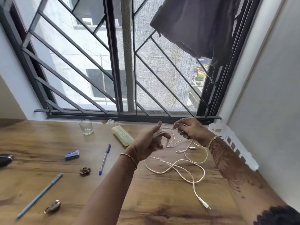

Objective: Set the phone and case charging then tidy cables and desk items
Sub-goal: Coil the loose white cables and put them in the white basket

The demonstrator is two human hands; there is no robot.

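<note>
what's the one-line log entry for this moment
step: coiling white charging cable | left hand: holds loops | right hand: pinches strand | rest: lies on wooden desk

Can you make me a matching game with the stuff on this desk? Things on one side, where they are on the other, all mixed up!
Things:
1. glass
2. clear pen with the blue cap
3. white cable
4. white basket

Places:
A. against the wall on the right
B. held by the left hand and the right hand
C. upright, near the window
D. lying flat, right of the small blue box

Pairs: 1-C, 2-D, 3-B, 4-A
</note>
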